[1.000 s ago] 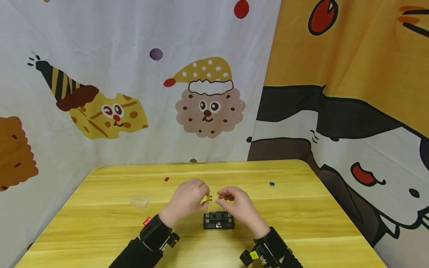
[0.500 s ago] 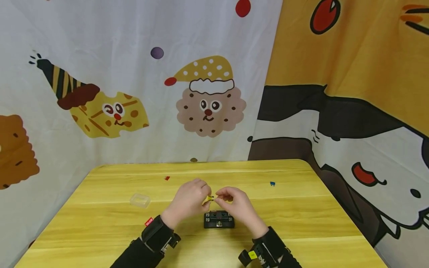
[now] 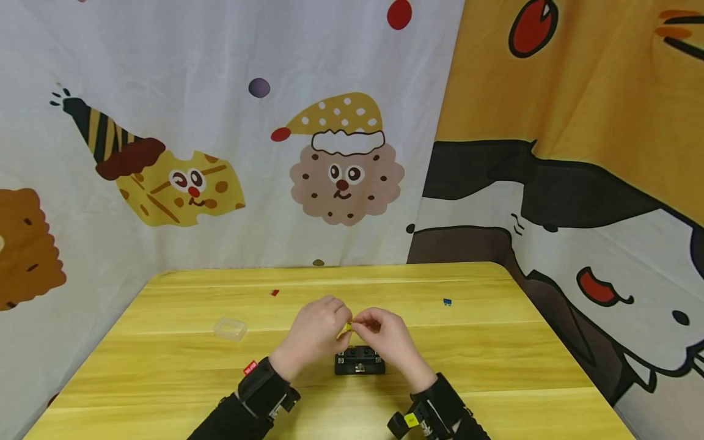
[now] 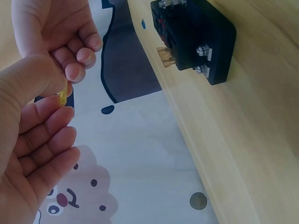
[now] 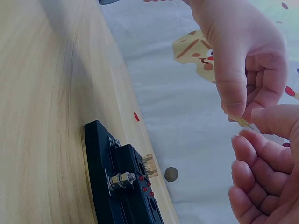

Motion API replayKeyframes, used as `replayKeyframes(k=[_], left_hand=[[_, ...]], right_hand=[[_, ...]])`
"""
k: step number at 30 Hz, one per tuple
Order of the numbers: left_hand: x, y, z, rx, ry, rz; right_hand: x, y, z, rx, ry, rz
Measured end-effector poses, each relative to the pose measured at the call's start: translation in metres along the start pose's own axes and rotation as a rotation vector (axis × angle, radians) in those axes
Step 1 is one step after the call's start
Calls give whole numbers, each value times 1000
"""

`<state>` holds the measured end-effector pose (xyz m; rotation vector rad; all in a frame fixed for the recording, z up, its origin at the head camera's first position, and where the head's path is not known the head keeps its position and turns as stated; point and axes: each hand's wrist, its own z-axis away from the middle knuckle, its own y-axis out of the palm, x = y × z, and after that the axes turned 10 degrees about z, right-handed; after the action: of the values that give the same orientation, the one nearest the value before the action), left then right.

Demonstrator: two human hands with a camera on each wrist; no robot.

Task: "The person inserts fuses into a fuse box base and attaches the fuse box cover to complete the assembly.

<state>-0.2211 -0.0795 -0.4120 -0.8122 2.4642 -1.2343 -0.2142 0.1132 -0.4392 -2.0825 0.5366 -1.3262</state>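
A small yellow blade fuse (image 5: 243,122) is pinched between the thumb and fingers of my left hand (image 3: 321,324), above the table. Its pronged end points toward my right hand (image 3: 389,335), whose thumb and forefinger close round the prongs from the other side. In the left wrist view only a sliver of the yellow fuse (image 4: 62,96) shows between fingertips. Just below the hands sits a black fuse block (image 3: 360,362) with metal terminal bolts. An amber blade fuse (image 5: 149,166) sticks out of its top in the right wrist view, near several red dots.
A red fuse (image 3: 274,293) lies at the back left of the wooden table (image 3: 511,360), a blue fuse (image 3: 447,302) at the back right. A clear plastic box (image 3: 230,329) stands left of the hands. Printed cloth (image 3: 341,61) hangs behind the table.
My left hand has moved slightly right, bringing the yellow fuse up to my right fingertips. The gap between the hands has closed. The fuse block has stayed in place.
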Motion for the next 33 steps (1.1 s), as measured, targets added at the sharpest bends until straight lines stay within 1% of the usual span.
replayKeyframes(k=[4,15,24,33], left_hand=[[0,2,1,-24,4,-1],[-3,9,2,-117,51,-30],[-10,14,0,-174,38,-33],[-12,16,2,-188,27,-35]], right_hand=[[0,0,0,1,16,-5],[-1,1,0,26,54,-64],[-5,-1,-2,30,100,-158],[0,-1,0,15,125,-189]])
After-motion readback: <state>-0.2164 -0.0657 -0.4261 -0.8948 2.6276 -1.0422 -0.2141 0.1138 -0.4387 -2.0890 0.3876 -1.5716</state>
